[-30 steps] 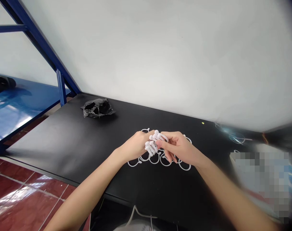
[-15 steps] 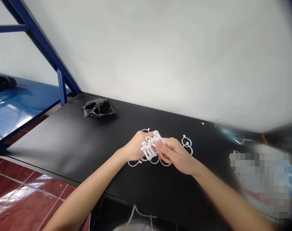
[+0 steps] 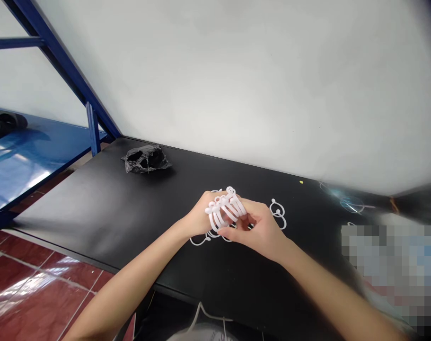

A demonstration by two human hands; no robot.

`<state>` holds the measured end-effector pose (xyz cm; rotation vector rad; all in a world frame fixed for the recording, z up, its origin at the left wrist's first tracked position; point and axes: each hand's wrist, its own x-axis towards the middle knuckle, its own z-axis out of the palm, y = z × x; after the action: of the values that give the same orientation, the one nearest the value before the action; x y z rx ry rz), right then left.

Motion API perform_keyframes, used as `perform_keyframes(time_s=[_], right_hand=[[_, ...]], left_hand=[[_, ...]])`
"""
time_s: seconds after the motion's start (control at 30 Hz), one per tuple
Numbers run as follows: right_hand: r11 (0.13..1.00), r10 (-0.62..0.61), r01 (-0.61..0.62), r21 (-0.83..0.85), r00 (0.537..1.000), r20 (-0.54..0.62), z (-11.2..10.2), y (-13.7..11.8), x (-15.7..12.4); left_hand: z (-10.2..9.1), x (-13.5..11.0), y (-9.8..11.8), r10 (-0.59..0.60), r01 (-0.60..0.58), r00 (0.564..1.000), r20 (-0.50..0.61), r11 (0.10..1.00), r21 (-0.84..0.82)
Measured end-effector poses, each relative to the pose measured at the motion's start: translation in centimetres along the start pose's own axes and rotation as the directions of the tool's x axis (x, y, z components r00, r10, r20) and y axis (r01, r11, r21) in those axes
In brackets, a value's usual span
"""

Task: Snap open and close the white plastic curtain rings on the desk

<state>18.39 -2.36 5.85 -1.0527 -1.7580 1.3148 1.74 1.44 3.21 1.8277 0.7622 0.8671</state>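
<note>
Several white plastic curtain rings (image 3: pixel 225 209), each with a small eyelet, sit side by side in a row around the fingers of my left hand (image 3: pixel 200 213). That hand's fingertips are hidden behind the rings and my other hand. From the right, my right hand (image 3: pixel 263 229) grips the row, its thumb under the lower edge and its fingers behind. More loose curtain rings (image 3: pixel 200 240) lie on the black tabletop below my hands. Two others (image 3: pixel 278 213) lie overlapping just right of my right hand.
A crumpled black plastic bag (image 3: pixel 146 158) is at the back left of the black table (image 3: pixel 94 203). A blue metal frame (image 3: pixel 64 71) rises at the left. Clear plastic (image 3: pixel 350 203) and a blurred-out pale item (image 3: pixel 385 270) lie at the right. A small yellow bit (image 3: pixel 301 182) is near the wall.
My right thumb has moved from the front of the rings down to their lower edge. The rings now stand more evenly spread and more fully in view.
</note>
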Motion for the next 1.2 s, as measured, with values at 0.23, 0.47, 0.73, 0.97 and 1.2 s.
perform_keyframes(time_s=[0.23,0.47,0.73,0.97,1.2], right_hand=[[0.961,0.236,-0.258,0.103,0.953,0.188,0.0,-0.1,0.3],[0.971,0.182,-0.209,0.114,0.960,0.211,-0.7,0.0,0.4],[0.966,0.173,-0.195,0.170,0.975,0.136,-1.0,0.7,0.9],[0.979,0.144,-0.147,0.138,0.989,0.033,-0.2,2.1,0.5],[0.993,-0.102,0.102,-0.056,0.995,0.002,0.1,1.6,-0.3]], left_hand=[[0.0,-0.2,-1.2,-0.005,0.002,1.000,0.014,0.980,0.198],[-0.4,0.0,-0.4,-0.126,0.102,0.992,0.026,0.891,0.443],[-0.4,-0.1,-0.3,-0.050,0.072,0.997,-0.055,0.819,0.570],[-0.1,-0.2,-0.6,0.018,-0.038,0.998,0.059,0.932,0.361],[0.3,-0.2,-0.8,0.002,-0.003,0.998,0.063,1.000,0.023]])
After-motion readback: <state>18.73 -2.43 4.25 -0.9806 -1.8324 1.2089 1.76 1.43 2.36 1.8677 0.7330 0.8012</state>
